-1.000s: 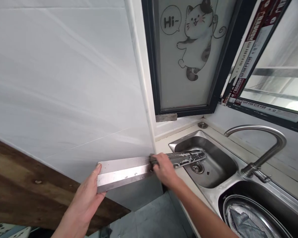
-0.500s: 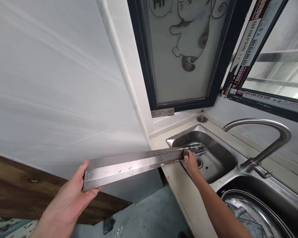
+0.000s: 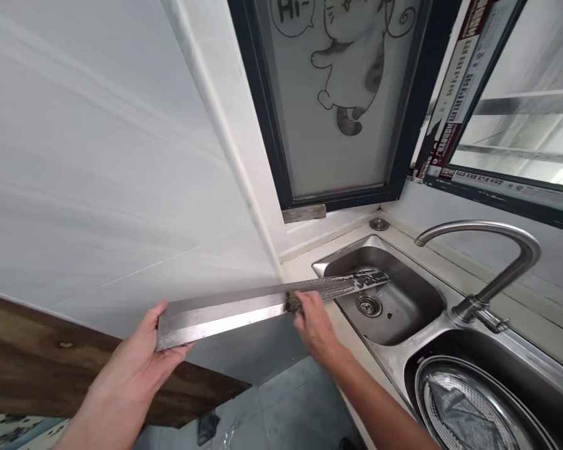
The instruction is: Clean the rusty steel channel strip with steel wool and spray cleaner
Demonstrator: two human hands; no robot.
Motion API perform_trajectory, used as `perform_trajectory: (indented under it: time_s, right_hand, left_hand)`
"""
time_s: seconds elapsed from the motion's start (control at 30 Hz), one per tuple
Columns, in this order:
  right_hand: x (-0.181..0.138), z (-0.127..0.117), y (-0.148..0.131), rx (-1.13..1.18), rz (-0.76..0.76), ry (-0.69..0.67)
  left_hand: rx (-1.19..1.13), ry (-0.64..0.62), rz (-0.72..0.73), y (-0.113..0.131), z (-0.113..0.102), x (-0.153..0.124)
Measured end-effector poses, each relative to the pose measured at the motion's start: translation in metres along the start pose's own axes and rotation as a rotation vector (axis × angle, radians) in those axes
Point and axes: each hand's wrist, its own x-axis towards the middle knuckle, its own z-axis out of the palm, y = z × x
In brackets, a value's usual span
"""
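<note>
Steel blade [image 3: 225, 319]: held level, far end above far basin [image 3: 394, 294].
Left hand [image 3: 138, 369]: fingers gripped around blade end.
Right hand [image 3: 315, 328]: fingers closed on dark pad [image 3: 293, 303], pressed to blade.
Near basin [image 3: 520, 369]: mesh strainer basket [image 3: 438, 406] containing grey plastic [image 3: 460, 412].

A kitchen is shown, marked out by a double stainless-steel sink [image 3: 431, 328] set into a cream stone desk [image 3: 403, 234], with a curved brushed-steel gooseneck faucet [image 3: 507, 262] mounted at the sink and glossy white wall tiles [image 3: 98, 187] alongside.
</note>
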Motion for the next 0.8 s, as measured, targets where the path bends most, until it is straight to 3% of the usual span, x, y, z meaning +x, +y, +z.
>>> perform_trajectory:
  time_s: [0.13,0.2,0.3,0.47,0.57,0.67,0.8]
  right_hand:
    - [0.001,-0.021,0.064,-0.173,0.23,0.063]
    - [-0.001,-0.018,0.063,-0.21,0.226,0.068]
    - [-0.004,0.005,0.005,-0.168,0.117,0.012]
    - [0.0,0.055,-0.15,-0.136,-0.107,-0.14]
    - [0.004,0.074,-0.205,-0.155,-0.233,-0.166]
    - [0.003,0.077,-0.194,-0.174,-0.21,-0.131]
    - [-0.001,0.053,-0.102,-0.266,0.044,0.002]
  left_hand:
    - [-0.071,-0.008,-0.018,-0.008,-0.006,-0.006]
    - [-0.111,-0.05,-0.027,-0.012,-0.009,-0.007]
    - [-0.164,-0.119,-0.063,-0.015,-0.016,-0.002]
    - [-0.192,-0.267,-0.102,-0.016,-0.025,0.019]
    - [-0.182,-0.318,-0.094,-0.016,-0.029,0.032]
    - [-0.179,-0.4,-0.129,-0.015,-0.034,0.038]
    - [-0.238,-0.49,-0.178,-0.013,-0.04,0.039]
